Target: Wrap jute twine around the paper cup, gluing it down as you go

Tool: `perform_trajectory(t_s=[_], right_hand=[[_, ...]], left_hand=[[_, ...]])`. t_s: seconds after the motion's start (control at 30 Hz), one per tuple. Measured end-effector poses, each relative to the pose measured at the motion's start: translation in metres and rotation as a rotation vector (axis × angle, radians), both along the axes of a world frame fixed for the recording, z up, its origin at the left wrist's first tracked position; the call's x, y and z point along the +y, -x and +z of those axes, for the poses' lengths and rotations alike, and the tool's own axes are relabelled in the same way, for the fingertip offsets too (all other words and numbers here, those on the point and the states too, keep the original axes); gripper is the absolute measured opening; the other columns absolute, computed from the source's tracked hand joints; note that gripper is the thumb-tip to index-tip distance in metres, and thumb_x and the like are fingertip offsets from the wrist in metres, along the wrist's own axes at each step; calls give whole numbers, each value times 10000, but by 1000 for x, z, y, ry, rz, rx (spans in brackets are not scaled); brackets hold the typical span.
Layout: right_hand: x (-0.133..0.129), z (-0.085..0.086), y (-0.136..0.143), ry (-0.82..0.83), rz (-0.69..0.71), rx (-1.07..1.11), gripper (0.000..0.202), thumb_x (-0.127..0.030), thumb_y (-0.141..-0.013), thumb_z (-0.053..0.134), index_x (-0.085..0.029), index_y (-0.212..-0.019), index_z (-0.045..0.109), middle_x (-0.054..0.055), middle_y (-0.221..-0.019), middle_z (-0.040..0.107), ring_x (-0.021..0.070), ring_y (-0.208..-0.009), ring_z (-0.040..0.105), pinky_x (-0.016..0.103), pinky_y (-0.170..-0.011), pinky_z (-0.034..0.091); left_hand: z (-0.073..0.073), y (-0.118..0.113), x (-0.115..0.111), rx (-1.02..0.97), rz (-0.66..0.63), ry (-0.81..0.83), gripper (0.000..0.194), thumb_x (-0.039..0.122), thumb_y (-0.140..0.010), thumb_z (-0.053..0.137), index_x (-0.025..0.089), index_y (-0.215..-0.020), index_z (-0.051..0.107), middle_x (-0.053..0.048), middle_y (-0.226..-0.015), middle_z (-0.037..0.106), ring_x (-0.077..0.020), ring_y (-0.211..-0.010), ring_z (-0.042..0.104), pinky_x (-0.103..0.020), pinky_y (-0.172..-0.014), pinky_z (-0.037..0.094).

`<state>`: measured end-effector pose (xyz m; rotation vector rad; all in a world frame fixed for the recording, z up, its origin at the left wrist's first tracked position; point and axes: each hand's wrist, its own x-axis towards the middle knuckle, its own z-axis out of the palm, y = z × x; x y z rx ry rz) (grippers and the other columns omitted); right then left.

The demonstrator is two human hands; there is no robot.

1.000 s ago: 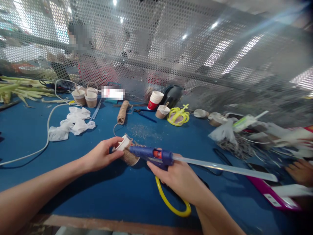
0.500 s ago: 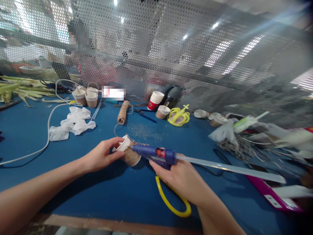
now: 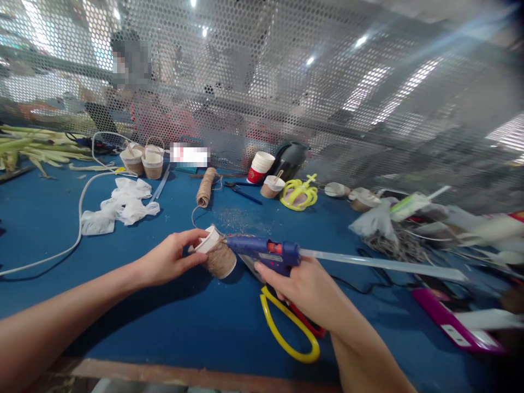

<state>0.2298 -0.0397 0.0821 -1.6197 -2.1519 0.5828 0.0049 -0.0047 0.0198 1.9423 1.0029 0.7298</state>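
My left hand (image 3: 174, 256) pinches the white rim of a tilted paper cup (image 3: 221, 258), whose side is wrapped in brown twine. A strand runs from the cup back to a twine roll (image 3: 206, 187). My right hand (image 3: 301, 284) grips a blue glue gun (image 3: 262, 250), its nozzle close to the twine near the cup's rim; whether it touches I cannot tell. A long clear glue stick (image 3: 380, 264) sticks out of the gun's rear. Scissors (image 3: 290, 333) with yellow and red handles lie under my right hand, partly hidden.
Behind stand twine-wrapped cups (image 3: 152, 164), pliers (image 3: 243, 192), stacked paper cups (image 3: 261, 167) and a yellow crown-shaped piece (image 3: 299, 194). White crumpled pieces (image 3: 131, 202) and a white cord (image 3: 81, 218) lie left. A purple power strip (image 3: 454, 322) is at right. A perforated metal screen (image 3: 262, 82) closes the back.
My right hand and the glue gun have drawn back slightly to the right from the cup. More of the scissors, including the red handle, shows now. My left hand holds the cup in place.
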Motion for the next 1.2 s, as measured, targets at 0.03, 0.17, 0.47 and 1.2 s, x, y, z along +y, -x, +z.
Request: perform_trajectory(t_s=[0.03, 0.17, 0.47, 1.2], right_hand=[[0, 0, 0, 6, -2, 5, 200, -277, -763, 463, -191, -595, 526, -58, -376, 451, 107, -388, 434, 237, -503, 398], [-2, -1, 1, 7, 16, 9, 217, -286, -763, 468, -192, -574, 517, -56, -375, 453, 106, -395, 438, 236, -483, 384], [-4, -4, 2, 9, 39, -20, 191, -292, -771, 466, -182, -637, 544, -12, -537, 558, 117, -501, 487, 234, -517, 395], [0, 2, 2, 55, -14, 22, 278, -271, -761, 477, -198, -495, 450, -65, -345, 412, 95, -368, 410, 229, -468, 371]], left_hand=[[0, 0, 0, 7, 1, -6, 320, 267, -794, 474, 154, -1090, 519, -57, -1034, 613, -186, -909, 549, -289, -799, 429], [1, 0, 0, 14, -8, -21, 310, 261, -797, 470, 160, -1086, 522, -51, -1037, 609, -179, -905, 547, -283, -800, 426], [1, -1, 0, 5, -18, -27, 318, 257, -796, 473, 170, -1099, 521, -50, -1059, 609, -188, -929, 547, -291, -812, 423], [7, 1, 0, 94, -11, -60, 337, 286, -802, 462, 155, -1107, 516, -81, -1067, 609, -198, -925, 556, -310, -812, 428]])
